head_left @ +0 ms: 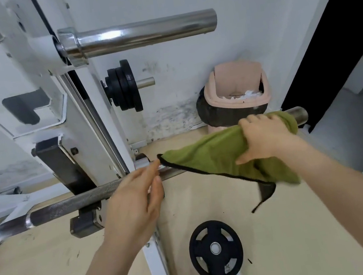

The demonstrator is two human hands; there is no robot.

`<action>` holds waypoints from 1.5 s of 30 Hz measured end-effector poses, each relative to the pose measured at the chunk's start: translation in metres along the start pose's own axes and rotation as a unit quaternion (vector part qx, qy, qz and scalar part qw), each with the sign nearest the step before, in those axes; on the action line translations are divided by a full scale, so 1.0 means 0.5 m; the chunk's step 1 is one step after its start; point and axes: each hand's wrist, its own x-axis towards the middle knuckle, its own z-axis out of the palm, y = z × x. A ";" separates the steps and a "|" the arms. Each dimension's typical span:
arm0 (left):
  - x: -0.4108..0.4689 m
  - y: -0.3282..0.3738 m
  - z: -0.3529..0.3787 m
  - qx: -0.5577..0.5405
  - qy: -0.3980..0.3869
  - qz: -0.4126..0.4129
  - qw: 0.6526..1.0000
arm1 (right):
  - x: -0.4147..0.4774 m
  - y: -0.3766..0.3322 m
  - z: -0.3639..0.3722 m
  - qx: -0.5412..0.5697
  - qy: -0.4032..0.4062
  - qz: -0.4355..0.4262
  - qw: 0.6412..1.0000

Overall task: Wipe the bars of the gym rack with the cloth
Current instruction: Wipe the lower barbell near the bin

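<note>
Two hands are in view, the left hand (131, 204) and the right hand (266, 137), along with one green cloth (212, 154). The one white rack (35, 71) shows three metal bars: an upper chrome bar (146, 32), a lower barbell (80, 199) and a short peg (145, 82). There are about four black weight plates, a stack (125, 87) of what looks like three on the peg and one floor plate (214, 248), plus one pink bin (236, 90).
</note>
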 end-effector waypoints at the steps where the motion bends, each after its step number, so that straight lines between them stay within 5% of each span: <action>1: 0.017 0.006 -0.002 -0.007 0.013 -0.003 1.000 | -0.005 -0.039 -0.005 -0.001 0.003 -0.018 1.000; 6: 0.135 -0.013 0.040 0.054 -0.019 -0.094 0.994 | -0.005 -0.203 -0.017 0.084 0.076 -0.174 0.978; 10: 0.119 -0.022 0.063 0.117 -0.049 -0.081 0.989 | 0.012 -0.167 -0.040 0.132 0.073 -0.218 0.964; 17: 0.026 0.046 0.028 0.179 0.043 -0.014 0.983 | 0.062 0.146 0.048 0.109 0.086 0.079 0.987; 22: 0.104 0.045 0.063 0.191 0.015 -0.029 0.981 | 0.082 0.168 0.092 0.247 0.200 0.257 0.913; 23: 0.118 0.035 0.073 0.216 -0.007 -0.040 0.976 | 0.088 0.169 0.099 0.296 0.206 0.314 0.878; 25: 0.124 0.021 0.086 0.261 -0.043 -0.055 0.963 | 0.095 0.167 0.098 0.463 0.230 0.437 0.736; 27: 0.110 0.019 0.091 0.270 -0.023 -0.044 0.961 | 0.098 0.155 0.091 0.638 0.258 0.484 0.541; 29: 0.093 0.014 0.097 0.261 0.009 -0.020 0.965 | 0.097 0.140 0.090 0.790 0.267 0.443 0.329; 30: 0.085 0.008 0.101 0.257 0.022 -0.004 0.966 | 0.096 0.136 0.099 0.829 0.265 0.417 0.260; 31: 0.078 0.004 0.102 0.252 0.026 0.008 0.967 | 0.095 0.129 0.109 0.842 0.264 0.399 0.251; 33: 0.061 0.003 0.102 0.245 0.015 0.018 0.969 | 0.086 0.094 0.123 0.837 0.263 0.368 0.307; 36: 0.036 0.016 0.090 0.244 0.003 0.026 0.970 | 0.052 -0.023 0.113 0.883 0.213 0.288 0.303; 40: 0.044 0.038 0.032 0.144 0.011 0.004 0.990 | 0.008 -0.196 0.074 0.975 0.096 0.171 0.104; 45: 0.103 -0.029 0.017 0.123 -0.089 -0.062 0.986 | -0.031 -0.393 0.035 0.989 -0.020 0.139 0.041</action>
